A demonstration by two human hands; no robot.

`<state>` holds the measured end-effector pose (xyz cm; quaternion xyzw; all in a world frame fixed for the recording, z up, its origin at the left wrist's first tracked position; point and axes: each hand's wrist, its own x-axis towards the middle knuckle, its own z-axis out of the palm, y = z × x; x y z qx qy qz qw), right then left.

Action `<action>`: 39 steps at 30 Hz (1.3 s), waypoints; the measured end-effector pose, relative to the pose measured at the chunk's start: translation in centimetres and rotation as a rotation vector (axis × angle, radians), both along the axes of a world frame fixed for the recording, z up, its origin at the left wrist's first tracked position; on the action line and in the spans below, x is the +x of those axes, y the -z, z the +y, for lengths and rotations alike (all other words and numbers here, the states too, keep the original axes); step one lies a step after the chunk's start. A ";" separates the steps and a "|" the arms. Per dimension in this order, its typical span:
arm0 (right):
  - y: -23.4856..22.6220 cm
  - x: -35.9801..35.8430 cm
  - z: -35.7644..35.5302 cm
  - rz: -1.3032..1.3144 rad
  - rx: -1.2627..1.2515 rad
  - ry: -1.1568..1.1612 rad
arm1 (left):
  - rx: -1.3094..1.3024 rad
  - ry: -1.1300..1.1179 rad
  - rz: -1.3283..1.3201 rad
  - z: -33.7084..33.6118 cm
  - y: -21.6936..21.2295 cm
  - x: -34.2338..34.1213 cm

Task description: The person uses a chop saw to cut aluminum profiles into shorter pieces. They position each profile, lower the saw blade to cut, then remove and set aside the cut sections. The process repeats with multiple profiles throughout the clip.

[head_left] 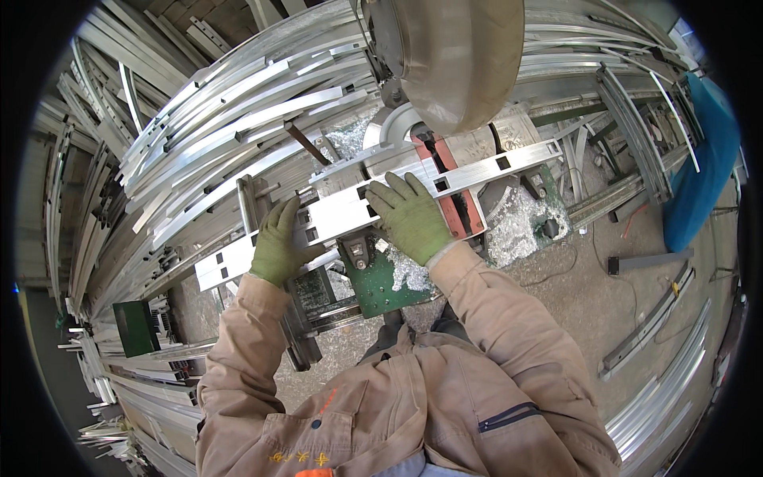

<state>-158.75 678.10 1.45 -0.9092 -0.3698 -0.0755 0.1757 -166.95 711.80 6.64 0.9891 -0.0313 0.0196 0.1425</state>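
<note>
left hand [278, 245]: gloved, fingers curled over slotted aluminium bar [342, 211]
right hand [409, 216]: flat, fingers spread on bar
surface: green saw table [381, 282], shavings
room: stacked aluminium profiles [214, 135]

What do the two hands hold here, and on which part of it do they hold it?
Both gloved hands press on one long aluminium profile with square cut-outs, lying on the saw table. The left hand grips near its left end; the right hand lies flat on its middle.

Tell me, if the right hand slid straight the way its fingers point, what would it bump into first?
Probably the saw's grey guard. The right hand lies flat on the aluminium bar, fingers pointing up-left toward it; depth is unclear.
</note>
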 end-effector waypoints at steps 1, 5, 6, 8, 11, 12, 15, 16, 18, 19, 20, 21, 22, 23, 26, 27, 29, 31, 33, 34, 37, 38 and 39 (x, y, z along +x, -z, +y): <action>0.1 0.0 0.0 0.001 -0.010 -0.002 | 0.073 0.010 0.017 0.7 -0.3 -0.5; 0.2 -0.1 0.2 -0.004 -0.027 -0.003 | 0.208 -0.014 0.080 3.0 -0.7 -1.7; -0.1 -0.1 0.1 -0.003 -0.033 -0.008 | 0.198 -0.026 0.099 3.5 -0.4 -1.9; -0.2 -0.2 0.0 -0.007 -0.036 -0.011 | 0.180 -0.044 0.136 4.2 0.2 -1.5; 0.1 -0.1 -0.2 -0.034 -0.011 -0.006 | 0.196 -0.049 0.237 4.6 0.1 -0.5; 0.2 -0.1 -0.3 -0.050 0.012 -0.005 | 0.197 -0.046 0.236 4.6 0.1 -0.4; 0.2 -0.6 -0.9 -0.075 0.135 -0.010 | 0.204 -0.042 0.224 4.8 0.4 -0.3; 0.0 -0.9 -1.4 -0.079 0.186 -0.012 | 0.208 -0.043 0.216 4.9 0.5 -0.5; -1.1 -2.2 -3.2 -0.140 0.229 0.077 | 0.194 -0.041 0.194 5.0 0.8 -0.6; -1.5 -2.7 -4.2 -0.169 0.249 0.120 | 0.176 -0.040 0.179 5.0 1.0 -0.7; -1.5 -3.0 -5.4 -0.171 0.253 0.161 | 0.159 -0.033 0.164 4.8 1.1 -0.6; -1.4 -3.1 -6.7 -0.173 0.255 0.199 | 0.145 -0.031 0.154 4.8 1.2 -0.5; -1.3 -2.9 -7.9 -0.176 0.258 0.237 | 0.130 -0.030 0.145 4.7 1.3 -0.3; -0.7 -2.5 -9.1 -0.219 0.301 0.268 | 0.117 -0.020 0.132 4.5 1.3 0.3; -0.2 -0.9 -11.3 -0.231 0.341 0.358 | 0.135 0.015 0.110 4.3 1.4 1.2; -0.3 -0.6 -12.2 -0.237 0.351 0.384 | 0.143 0.023 0.105 4.2 1.4 1.4; -0.8 0.4 -12.9 -0.233 0.323 0.426 | 0.160 0.041 0.095 3.8 1.5 1.8; -1.6 1.3 -13.3 -0.210 0.265 0.456 | 0.162 0.035 0.100 3.3 1.6 2.2; -1.7 2.3 -13.6 -0.204 0.242 0.472 | 0.162 0.029 0.110 2.6 1.5 2.7; -1.6 2.8 -13.6 -0.210 0.237 0.476 | 0.161 0.022 0.119 2.2 1.4 2.8; -0.9 3.8 -13.9 -0.221 0.232 0.475 | 0.145 -0.005 0.145 1.5 0.9 3.3; -0.9 4.0 -13.9 -0.218 0.235 0.477 | 0.138 -0.017 0.155 1.4 0.8 3.4; -0.9 4.3 -13.7 -0.215 0.238 0.479 | 0.133 -0.022 0.154 1.4 0.9 3.5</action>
